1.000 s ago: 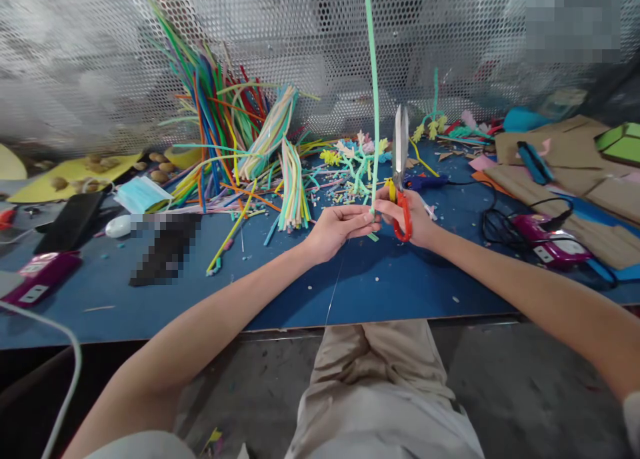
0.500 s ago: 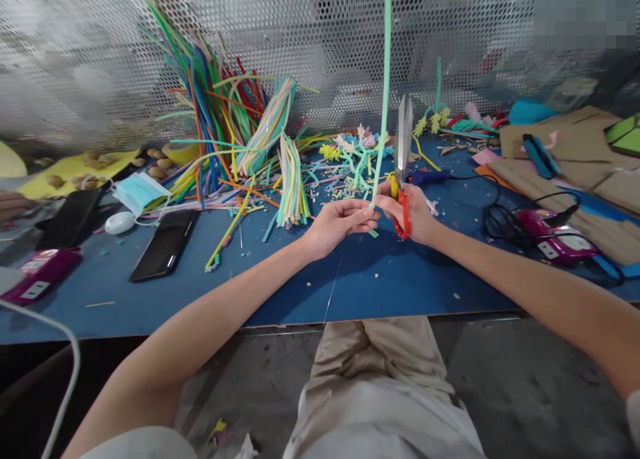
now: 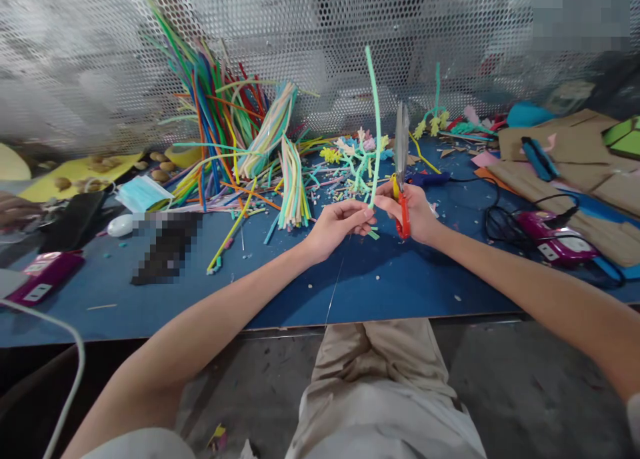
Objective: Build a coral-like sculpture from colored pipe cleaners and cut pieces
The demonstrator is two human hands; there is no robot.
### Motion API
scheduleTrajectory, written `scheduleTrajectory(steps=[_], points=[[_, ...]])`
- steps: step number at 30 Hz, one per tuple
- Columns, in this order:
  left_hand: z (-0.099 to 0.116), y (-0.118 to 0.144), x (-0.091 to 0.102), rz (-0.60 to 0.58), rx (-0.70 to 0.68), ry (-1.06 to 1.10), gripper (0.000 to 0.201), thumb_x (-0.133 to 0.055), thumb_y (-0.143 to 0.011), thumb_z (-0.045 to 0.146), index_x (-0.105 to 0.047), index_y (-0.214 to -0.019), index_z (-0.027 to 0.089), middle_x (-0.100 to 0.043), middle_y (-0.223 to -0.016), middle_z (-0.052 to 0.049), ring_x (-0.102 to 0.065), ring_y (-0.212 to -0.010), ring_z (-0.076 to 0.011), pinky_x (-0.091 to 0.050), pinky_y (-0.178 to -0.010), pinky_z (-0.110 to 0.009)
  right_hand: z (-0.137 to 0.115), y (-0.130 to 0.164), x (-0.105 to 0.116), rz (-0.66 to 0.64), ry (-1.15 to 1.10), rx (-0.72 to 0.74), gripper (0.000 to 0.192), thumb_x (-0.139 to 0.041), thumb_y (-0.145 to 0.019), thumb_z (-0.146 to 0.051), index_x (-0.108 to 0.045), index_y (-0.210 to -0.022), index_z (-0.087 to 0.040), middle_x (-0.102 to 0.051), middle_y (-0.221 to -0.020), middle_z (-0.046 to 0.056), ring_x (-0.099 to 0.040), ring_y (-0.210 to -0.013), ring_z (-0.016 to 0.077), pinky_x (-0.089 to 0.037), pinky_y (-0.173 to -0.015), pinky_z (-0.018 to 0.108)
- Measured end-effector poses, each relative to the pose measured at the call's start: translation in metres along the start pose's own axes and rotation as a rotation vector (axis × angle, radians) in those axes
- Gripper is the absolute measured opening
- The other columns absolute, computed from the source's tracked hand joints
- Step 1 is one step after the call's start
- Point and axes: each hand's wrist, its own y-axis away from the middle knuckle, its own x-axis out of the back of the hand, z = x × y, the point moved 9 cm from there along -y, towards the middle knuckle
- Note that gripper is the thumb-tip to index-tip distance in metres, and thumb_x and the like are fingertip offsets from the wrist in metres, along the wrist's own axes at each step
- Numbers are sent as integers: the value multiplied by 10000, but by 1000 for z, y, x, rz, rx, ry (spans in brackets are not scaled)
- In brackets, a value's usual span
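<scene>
My left hand (image 3: 345,224) is closed in a pinch on the lower end of a mint-green pipe cleaner (image 3: 376,119). The pipe cleaner stands up from the fingers and leans a little left at its top; short green ends poke out below them. In my right hand (image 3: 413,212) is a pair of scissors (image 3: 401,142), blades pointing up and close together, with red and yellow handles. The right fingertips are close by the left ones; whether they touch the pipe cleaner I cannot tell. Behind my hands lies a branching bunch of green, yellow and pink pipe-cleaner pieces (image 3: 359,159).
Bundles of coloured pipe cleaners (image 3: 265,132) fill the back left, near a face mask (image 3: 144,194). A blue-handled tool (image 3: 429,178) trails a cable to a purple power strip (image 3: 555,236). Brown cardboard (image 3: 565,139) lies at right. Perforated metal (image 3: 340,39) rises behind. Another person's hand (image 3: 15,206) is far left.
The pipe cleaner reached past the top of the picture; now its upper end shows lower and leans left. My hands and the scissors have barely moved.
</scene>
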Motion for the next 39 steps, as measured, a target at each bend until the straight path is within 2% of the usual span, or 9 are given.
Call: scheduleTrajectory(steps=[5,8,13,16,19,22,30,34,39], points=[[14,-2,12,89,-84,-7,345,-889,-767,448,-734,-906,173,-744,-831,-17,-620,-659,-82,-514,-655,-222,-7,-5,1,-143,1,-8,349,-877,-715,-515,-708,-805,-222,-568,-712,-12,-475,-614,123,-364,-546,280],[27,-2,25,191,-177,-51,287,-849,-801,436,-732,-893,191,-733,-834,-4,-572,-637,-71,-476,-612,-205,-10,-7,6,-233,137,3,355,-888,-703,-506,-737,-819,-207,-593,-718,2,-486,-609,131,-368,-556,288],[45,1,47,382,-294,-111,269,-807,-828,463,-719,-921,227,-730,-859,6,-528,-604,-77,-426,-560,-211,-10,-16,35,-69,370,33,408,-876,-728,-559,-700,-751,-193,-558,-630,-5,-444,-572,137,-321,-545,300],[50,4,52,432,-341,-121,276,-806,-841,475,-721,-944,233,-727,-853,7,-506,-587,-74,-404,-544,-213,-13,-18,38,-54,527,94,503,-932,-649,-576,-594,-673,-205,-505,-611,-28,-399,-594,127,-290,-559,291],[51,3,53,420,-369,-124,291,-822,-839,487,-740,-952,232,-725,-836,7,-490,-573,-71,-387,-529,-213,-9,-17,32,-118,678,61,578,-903,-659,-638,-509,-655,-215,-468,-616,-39,-363,-611,124,-272,-575,289],[49,1,53,400,-380,-130,323,-844,-813,509,-763,-935,222,-712,-786,3,-460,-547,-72,-365,-507,-222,-4,-12,23,-187,720,-16,580,-837,-705,-690,-499,-678,-219,-457,-639,-42,-358,-618,125,-270,-588,293],[50,2,42,301,-372,-268,231,-800,-849,427,-769,-830,199,-672,-712,2,-450,-554,-83,-331,-518,-241,6,0,-1,-366,565,-164,483,-800,-752,-650,-598,-821,-216,-541,-736,-31,-459,-676,145,-335,-658,304],[55,6,38,281,-397,-297,188,-777,-848,363,-741,-779,191,-647,-699,10,-488,-588,-91,-364,-553,-242,4,7,-12,-451,521,-168,439,-780,-812,-598,-562,-907,-229,-548,-762,-43,-455,-662,137,-346,-663,309],[61,10,33,248,-448,-313,176,-766,-857,335,-718,-773,188,-612,-670,24,-469,-582,-89,-363,-564,-243,2,15,-22,-481,440,-163,392,-745,-866,-543,-506,-913,-237,-497,-780,-53,-441,-677,132,-354,-670,314]])
